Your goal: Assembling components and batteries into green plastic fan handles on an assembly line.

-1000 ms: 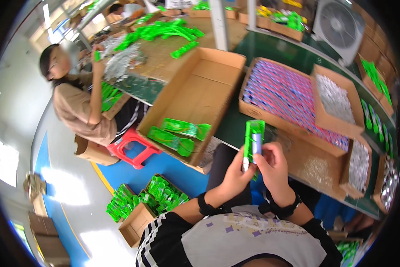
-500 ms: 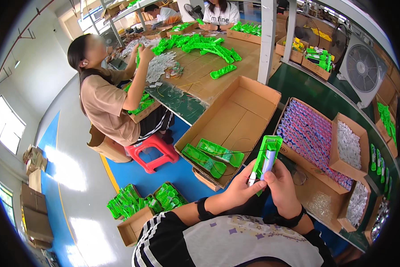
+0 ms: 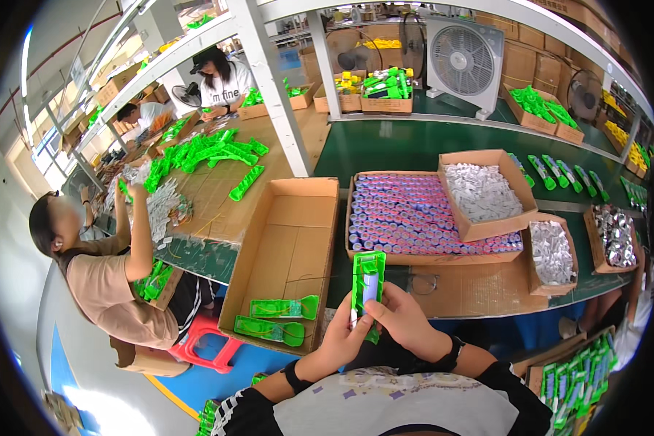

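Left hand (image 3: 343, 337) and right hand (image 3: 408, 324) both have a snug, pinching grip on an open bright-green plastic shell (image 3: 357, 279), near the long brown cardboard box (image 3: 287, 218). Smooth lilac cylinder's (image 3: 370, 285) already in; two wired green plastic shells (image 3: 269, 330) in the box show none.

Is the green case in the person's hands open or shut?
Open: the green case shows its hollow inside, with the lilac cylinder lying uncovered in it.

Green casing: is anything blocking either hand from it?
Nothing visible does: the left hand grips the green casing low on its left, the right hand holds its right side, thumb at the lilac cylinder inside.
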The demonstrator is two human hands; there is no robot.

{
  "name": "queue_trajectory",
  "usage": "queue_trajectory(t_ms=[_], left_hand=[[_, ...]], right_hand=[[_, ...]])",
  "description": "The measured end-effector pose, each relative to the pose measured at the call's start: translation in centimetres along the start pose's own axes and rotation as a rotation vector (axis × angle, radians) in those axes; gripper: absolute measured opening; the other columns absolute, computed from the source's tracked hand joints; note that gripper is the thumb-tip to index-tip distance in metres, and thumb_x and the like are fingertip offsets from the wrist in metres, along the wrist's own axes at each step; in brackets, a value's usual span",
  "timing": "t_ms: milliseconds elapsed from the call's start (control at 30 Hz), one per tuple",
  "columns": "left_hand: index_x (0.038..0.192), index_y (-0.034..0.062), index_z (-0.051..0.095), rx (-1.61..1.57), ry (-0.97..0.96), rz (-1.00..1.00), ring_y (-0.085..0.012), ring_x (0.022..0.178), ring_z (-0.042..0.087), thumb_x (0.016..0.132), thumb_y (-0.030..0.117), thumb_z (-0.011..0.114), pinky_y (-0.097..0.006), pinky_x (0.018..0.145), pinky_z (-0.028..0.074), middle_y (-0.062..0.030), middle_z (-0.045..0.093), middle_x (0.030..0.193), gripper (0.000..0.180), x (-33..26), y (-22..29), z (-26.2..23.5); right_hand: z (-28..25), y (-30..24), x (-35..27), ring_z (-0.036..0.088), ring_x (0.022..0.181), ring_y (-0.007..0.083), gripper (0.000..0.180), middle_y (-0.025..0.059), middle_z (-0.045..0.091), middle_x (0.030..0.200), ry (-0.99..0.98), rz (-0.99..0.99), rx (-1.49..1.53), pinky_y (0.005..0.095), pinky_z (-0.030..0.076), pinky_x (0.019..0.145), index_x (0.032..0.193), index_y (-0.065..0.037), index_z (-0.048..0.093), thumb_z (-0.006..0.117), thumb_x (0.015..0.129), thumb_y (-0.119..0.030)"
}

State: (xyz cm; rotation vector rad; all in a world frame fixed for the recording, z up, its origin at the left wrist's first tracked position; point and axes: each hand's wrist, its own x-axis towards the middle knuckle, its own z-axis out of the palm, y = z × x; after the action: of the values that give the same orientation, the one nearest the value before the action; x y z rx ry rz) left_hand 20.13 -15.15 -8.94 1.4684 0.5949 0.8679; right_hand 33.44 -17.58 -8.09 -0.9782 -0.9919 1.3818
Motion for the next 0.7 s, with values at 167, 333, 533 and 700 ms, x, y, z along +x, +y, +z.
queue_trajectory(t_ms=[167,333,533,700], left_hand=[[0.128,0.0030,0.026,0.038,0.022,-0.059,-0.0089,0.081,0.048,0.086,0.003,0.045,-0.023,0.069,0.042,-0.0043,0.048,0.096,0.046,0.2,-1.2,2.4],[0.125,0.0022,0.031,-0.002,0.018,-0.065,-0.0101,0.079,0.051,0.086,0.005,0.045,-0.023,0.068,0.043,-0.0050,0.050,0.094,0.041,-1.1,-2.8,6.1],[0.124,0.0011,0.031,0.015,-0.001,-0.106,-0.0124,0.081,0.054,0.087,0.007,0.043,-0.026,0.071,0.045,-0.0060,0.050,0.095,0.039,-2.5,-3.3,11.2],[0.125,0.0010,0.030,0.126,0.056,-0.080,-0.0121,0.084,0.052,0.088,0.011,0.044,-0.025,0.073,0.044,-0.0052,0.049,0.097,0.041,-4.0,-3.3,13.9]], right_hand=[[-2.6,0.9,-1.1,0.044,0.052,0.0037,0.023,-0.0009,0.050,0.070,0.011,-0.090,0.027,0.0185,0.034,0.043,0.097,-0.004,0.046,0.053,0.085,-0.023],[-6.6,1.2,-3.7,0.048,0.056,0.0055,0.025,0.0014,0.053,0.074,-0.163,0.032,-0.009,0.0190,0.038,0.045,0.100,-0.004,0.044,0.051,0.086,-0.023],[-10.5,1.0,-7.3,0.051,0.060,0.0070,0.025,0.0029,0.054,0.077,-0.262,0.076,-0.001,0.0200,0.042,0.048,0.102,-0.003,0.044,0.050,0.086,-0.022],[-12.2,2.0,-9.0,0.052,0.063,0.0069,0.024,0.0032,0.053,0.079,-0.320,0.159,-0.093,0.0207,0.043,0.051,0.098,-0.001,0.047,0.051,0.086,-0.021]])
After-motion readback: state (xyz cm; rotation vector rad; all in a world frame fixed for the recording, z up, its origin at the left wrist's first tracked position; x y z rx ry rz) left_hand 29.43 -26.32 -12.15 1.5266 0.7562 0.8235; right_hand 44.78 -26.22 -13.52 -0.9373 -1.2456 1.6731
